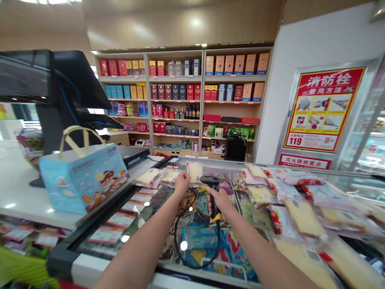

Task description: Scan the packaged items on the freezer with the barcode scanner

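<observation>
Wrapped around the grip of a black and yellow barcode scanner [214, 192] is my right hand [221, 200]. Its head points toward a packaged bread slice [196, 171], which my left hand [182, 181] pinches by the left edge of its clear wrapper. From the scanner's base a black cable [195, 266] loops over the freezer's glass top [156, 237]. Other packaged bread slices [148, 176] lie just left of my left hand. On the right, several more bread packs [303, 216] are heaped on the glass.
A blue paper bag [72, 180] with cream handles stands on the white counter [18, 196] at left, below a black checkout monitor [27, 76]. Frozen packets [222, 249] show through the glass. Shelves of boxed goods [177, 91] line the back wall; a red notice [326, 110] hangs right.
</observation>
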`<state>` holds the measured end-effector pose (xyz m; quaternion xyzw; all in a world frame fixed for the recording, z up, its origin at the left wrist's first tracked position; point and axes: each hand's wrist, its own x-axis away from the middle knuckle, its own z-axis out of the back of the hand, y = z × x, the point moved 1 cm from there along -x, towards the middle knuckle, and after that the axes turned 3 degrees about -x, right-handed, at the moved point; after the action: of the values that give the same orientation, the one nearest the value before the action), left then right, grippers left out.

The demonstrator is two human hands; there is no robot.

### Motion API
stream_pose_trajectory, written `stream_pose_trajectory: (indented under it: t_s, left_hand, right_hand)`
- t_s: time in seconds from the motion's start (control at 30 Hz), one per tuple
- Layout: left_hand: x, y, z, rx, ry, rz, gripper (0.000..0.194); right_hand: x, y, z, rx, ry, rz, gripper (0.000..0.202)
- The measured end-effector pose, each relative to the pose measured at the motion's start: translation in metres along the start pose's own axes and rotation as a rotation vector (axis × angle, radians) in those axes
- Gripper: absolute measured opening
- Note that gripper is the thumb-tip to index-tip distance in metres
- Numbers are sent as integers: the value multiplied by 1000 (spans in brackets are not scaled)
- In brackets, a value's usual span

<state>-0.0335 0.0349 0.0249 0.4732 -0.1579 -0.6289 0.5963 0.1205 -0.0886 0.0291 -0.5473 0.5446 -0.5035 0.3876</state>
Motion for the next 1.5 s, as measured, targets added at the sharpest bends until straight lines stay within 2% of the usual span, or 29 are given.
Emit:
stream_pose_trajectory:
  t_s: [0.23, 0.43, 0.63, 0.73, 0.8, 0.9, 1.0, 1.1, 1.2, 1.27, 1.43, 1.5]
  left_hand:
    - [-35, -47, 75, -90, 154, 80, 25]
    - [-59, -85, 117, -198, 260, 157, 21]
    - [-70, -108, 141, -306, 260, 198, 10]
    - [-67, -111, 146, -366, 327, 229, 19]
    - [-62, -108, 146, -405, 389, 182, 26]
    - [-51, -97, 140, -452, 414, 79, 26]
    - [-40, -83, 123, -457, 385, -11, 27]
    - [-32, -68, 97, -363, 321, -132, 25]
    - [-24, -51, 63, -174, 183, -237, 19]
    - [-17, -36, 40, -19, 62, -228, 19]
    - [11, 10, -14, 341, -145, -38, 26]
    - [26, 29, -41, 456, -354, -7, 28]
  right_hand:
    - [-17, -4, -85, -34, -103, -11, 28]
    - [-35, 7, -140, -7, -182, -16, 23]
    - [-46, 18, -166, -2, -217, -21, 26]
    - [-45, 18, -168, 9, -223, -37, 26]
    - [-42, 17, -166, 11, -222, -38, 26]
    - [-37, 12, -158, 4, -204, -29, 25]
    - [-32, 5, -142, 4, -172, -8, 24]
    - [-27, -3, -119, 11, -153, 37, 21]
    - [-22, -10, -88, 27, -116, 93, 19]
    - [-17, -14, -64, 29, -75, 116, 18]
    - [-8, -20, -1, 13, 67, 159, 21]
    - [-5, -23, 20, -1, 128, 205, 18]
